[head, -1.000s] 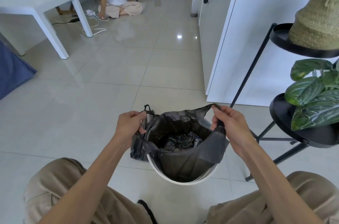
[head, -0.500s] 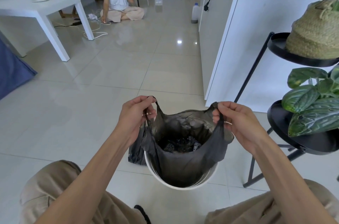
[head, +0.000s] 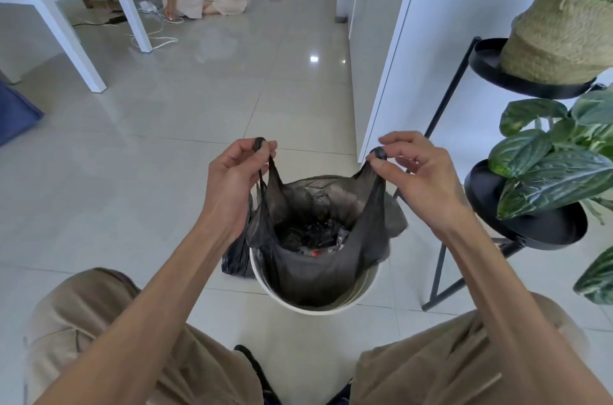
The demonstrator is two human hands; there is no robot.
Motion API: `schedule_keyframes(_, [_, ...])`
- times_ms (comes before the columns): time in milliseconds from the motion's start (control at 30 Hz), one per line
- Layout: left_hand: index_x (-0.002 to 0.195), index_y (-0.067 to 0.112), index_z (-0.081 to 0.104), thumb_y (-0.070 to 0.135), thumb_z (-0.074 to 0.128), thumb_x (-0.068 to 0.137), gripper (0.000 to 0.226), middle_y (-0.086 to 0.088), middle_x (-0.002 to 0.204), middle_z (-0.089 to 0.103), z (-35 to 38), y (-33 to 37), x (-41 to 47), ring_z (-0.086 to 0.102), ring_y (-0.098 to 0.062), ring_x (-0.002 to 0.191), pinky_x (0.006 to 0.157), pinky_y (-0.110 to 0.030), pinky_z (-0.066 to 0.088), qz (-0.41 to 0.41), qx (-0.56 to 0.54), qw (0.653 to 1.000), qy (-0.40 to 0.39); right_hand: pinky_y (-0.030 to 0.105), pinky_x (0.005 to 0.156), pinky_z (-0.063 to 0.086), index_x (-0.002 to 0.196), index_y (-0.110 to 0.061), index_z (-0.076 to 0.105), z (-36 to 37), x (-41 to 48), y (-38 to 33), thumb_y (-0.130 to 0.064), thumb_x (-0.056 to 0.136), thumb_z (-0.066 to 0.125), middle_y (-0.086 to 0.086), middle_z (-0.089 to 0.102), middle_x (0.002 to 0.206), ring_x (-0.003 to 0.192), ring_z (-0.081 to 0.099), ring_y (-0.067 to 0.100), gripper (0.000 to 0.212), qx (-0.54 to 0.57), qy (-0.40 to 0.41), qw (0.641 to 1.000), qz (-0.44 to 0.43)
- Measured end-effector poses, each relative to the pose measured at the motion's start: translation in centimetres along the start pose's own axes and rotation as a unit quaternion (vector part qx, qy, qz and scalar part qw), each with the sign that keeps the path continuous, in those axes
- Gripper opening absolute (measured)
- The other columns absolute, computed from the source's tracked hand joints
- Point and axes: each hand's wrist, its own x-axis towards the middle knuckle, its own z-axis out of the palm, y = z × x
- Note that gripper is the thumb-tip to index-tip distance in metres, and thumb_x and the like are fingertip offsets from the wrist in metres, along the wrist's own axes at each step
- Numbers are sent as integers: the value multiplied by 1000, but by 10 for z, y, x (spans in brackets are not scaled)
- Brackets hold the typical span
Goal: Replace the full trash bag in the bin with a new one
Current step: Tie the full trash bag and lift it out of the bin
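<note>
The full trash bag (head: 318, 258) sits in the white bin (head: 361, 292) on the tiled floor, its handles drawn up above the rim. The left hand (head: 232, 179) has thumb and fingers pinched tight around the left handle; the right hand (head: 418, 172) pinches the other between thumb and forefinger, remaining fingers spread loose. Another dark bag (head: 237, 258) lies crumpled just left of the bin. This looks like the lifting-out step; next calls for a straight upward pull, clear of the plant stand (head: 447, 99).
</note>
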Motion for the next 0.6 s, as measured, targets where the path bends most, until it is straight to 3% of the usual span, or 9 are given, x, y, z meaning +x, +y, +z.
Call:
schedule_keyframes(100, [108,12,71,4,69,88,22,-13,114,73,4,0,-5,65,-35,119,108,-42,49,33,32,999,-13,28,104,44,96,-27,78,4,-2,-7,-17,88,73,-12,63,131,126,55,4,13,20,-3,997,-69])
schedule_keyframes(233, [133,27,64,3,65,94,46,-6,116,71,18,3,-11,71,-23,109,92,-25,54,67,137,987,-42,45,107,48,129,-23,67,18,-3,-6,-10,91,69,-9,70,125,120,62,9,40,63,-11,997,-50])
schedule_keyframes(333, [146,30,51,3,58,99,55,2,112,68,29,-1,-14,74,-14,99,91,-26,58,75,197,975,-77,48,104,51,143,-32,52,29,-6,-1,-11,93,66,-12,69,126,119,63,12,56,44,-33,997,-58])
schedule_keyframes(433, [152,35,40,6,53,102,59,4,111,67,36,-5,-12,74,-9,93,93,-25,56,99,265,953,-108,39,99,55,139,-48,46,36,-4,1,-8,94,65,-11,70,123,113,67,7,63,-4,-29,994,-103])
schedule_keyframes(600, [139,57,34,4,51,103,66,-9,107,64,40,-14,-2,72,-8,78,80,-15,53,114,289,942,-127,7,91,48,124,-58,38,43,3,6,-2,92,66,-13,71,109,99,61,-20,71,-73,16,986,-152])
